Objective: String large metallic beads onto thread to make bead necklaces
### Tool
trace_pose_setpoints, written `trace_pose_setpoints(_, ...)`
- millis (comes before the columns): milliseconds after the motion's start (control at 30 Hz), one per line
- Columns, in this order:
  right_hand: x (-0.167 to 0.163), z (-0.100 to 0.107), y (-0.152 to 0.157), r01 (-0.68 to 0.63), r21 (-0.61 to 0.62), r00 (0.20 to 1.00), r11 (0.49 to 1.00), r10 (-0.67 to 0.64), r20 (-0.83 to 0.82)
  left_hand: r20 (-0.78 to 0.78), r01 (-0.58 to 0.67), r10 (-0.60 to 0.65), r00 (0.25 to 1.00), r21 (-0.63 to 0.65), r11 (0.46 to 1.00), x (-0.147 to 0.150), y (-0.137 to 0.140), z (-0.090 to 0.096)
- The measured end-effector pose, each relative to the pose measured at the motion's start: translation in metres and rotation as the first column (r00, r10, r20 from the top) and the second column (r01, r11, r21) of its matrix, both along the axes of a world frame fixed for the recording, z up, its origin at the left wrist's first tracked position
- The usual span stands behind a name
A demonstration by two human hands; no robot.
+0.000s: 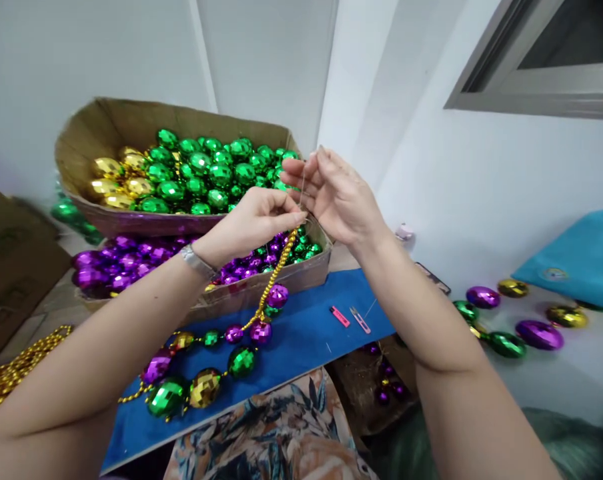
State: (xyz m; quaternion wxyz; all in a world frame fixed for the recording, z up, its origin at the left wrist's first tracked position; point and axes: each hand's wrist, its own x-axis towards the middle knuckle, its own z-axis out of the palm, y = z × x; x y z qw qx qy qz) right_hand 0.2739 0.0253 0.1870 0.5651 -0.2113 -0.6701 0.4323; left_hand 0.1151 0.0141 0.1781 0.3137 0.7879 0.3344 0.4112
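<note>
My left hand [264, 217] pinches the top end of a gold bead strand [277, 272] between thumb and fingertips. Upward from that pinch runs a thin, pale thread [302, 181] to my right hand [339, 193], where thumb and forefinger are closed on it and the other fingers are loosely curled. The gold strand hangs down to a necklace of large faceted beads in green, gold and purple, including a green bead [166, 397] and a gold bead [205, 388], lying on the blue tabletop [291, 340]. My forearms partly cover the boxes behind.
An upper cardboard box [76, 143] holds green and gold beads; a lower box [306, 272] holds purple and green ones. A pink cutter [339, 317] and a pale cutter [360, 320] lie on the table. More gold strands [16, 373] lie left. A faceted necklace [539, 333] is at right.
</note>
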Motion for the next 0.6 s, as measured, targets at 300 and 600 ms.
trace_pose_setpoints(300, -0.021, 0.039, 0.006, -0.050, -0.175, 0.993, 0.983, 0.031, -0.110, -0.087, -0.040, 0.047, 0.995, 0.072, 0.997, -0.004, -0.001, 0.008)
trace_pose_setpoints(600, -0.003, 0.133, -0.012, 0.283, -0.071, 0.946, 0.956, -0.291, -0.144, -0.096, -0.079, 0.079, 0.992, -0.002, 0.997, -0.010, -0.023, -0.037)
